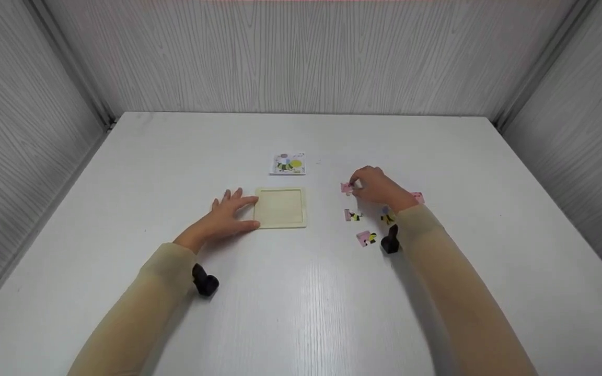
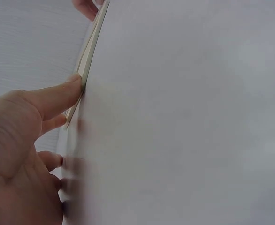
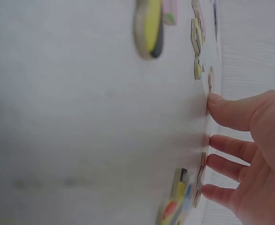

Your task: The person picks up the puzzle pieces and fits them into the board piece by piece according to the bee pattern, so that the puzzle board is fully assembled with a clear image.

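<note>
In the head view, my left hand touches the left side of a pale, shallow puzzle frame with thumb and index finger. Its other fingers are spread apart. The left wrist view shows the thumb against the near edge of the frame. My right hand is palm down at a small pink puzzle piece, its thumb and index finger by the piece's right edge. In the right wrist view the thumb tip meets or nearly meets that pink piece; the fingers stand apart, with another piece close to them.
Behind the frame lies a square bee picture. Puzzle pieces lie around the right hand: a pink-and-yellow one, another nearer me, a yellow one by the sleeve, and a pink one partly hidden. Grey panels enclose the white table.
</note>
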Demonstrator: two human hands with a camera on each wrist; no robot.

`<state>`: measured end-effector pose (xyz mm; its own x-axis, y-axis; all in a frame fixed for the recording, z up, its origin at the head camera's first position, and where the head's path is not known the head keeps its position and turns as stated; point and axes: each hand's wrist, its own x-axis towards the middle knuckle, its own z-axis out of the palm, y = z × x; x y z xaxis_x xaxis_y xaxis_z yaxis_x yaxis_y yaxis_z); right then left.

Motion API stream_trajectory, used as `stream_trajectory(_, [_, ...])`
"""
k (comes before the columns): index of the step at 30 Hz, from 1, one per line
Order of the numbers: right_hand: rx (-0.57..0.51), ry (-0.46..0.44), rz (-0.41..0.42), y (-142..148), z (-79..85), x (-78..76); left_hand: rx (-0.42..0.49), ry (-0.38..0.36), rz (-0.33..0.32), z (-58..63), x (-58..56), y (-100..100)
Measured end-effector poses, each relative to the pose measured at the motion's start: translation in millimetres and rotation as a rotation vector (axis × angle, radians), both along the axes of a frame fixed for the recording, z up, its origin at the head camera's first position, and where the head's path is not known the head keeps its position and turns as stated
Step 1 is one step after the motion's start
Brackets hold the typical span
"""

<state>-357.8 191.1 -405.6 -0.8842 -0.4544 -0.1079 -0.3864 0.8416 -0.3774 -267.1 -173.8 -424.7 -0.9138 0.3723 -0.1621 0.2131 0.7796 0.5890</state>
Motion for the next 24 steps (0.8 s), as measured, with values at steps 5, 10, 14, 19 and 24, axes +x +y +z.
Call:
stream_trajectory(5, [0.0,-0.009,0.004,-0.9,2.7,0.7,0.012,-0.008,-0.023,0.9,1.3,-1.0])
stream_trajectory(10, [-0.021,-0.044,0.004,-5.5,5.6,2.9,0.016,-0.001,-0.039,0.4,1.7,-2.9])
stream_trajectory(14, [-0.033,-0.042,0.029,-14.8,9.8,7.3,0.025,0.013,-0.039,-2.8,0.4,-5.8])
stream_trajectory(19, [-0.095,-0.029,0.034,-27.4,11.2,13.2,0.019,0.039,-0.028,-4.6,1.2,-5.3])
stream_trajectory(24, [-0.144,-0.021,0.044,-42.4,9.7,16.3,0.016,0.059,-0.022,-5.6,2.3,-4.7])
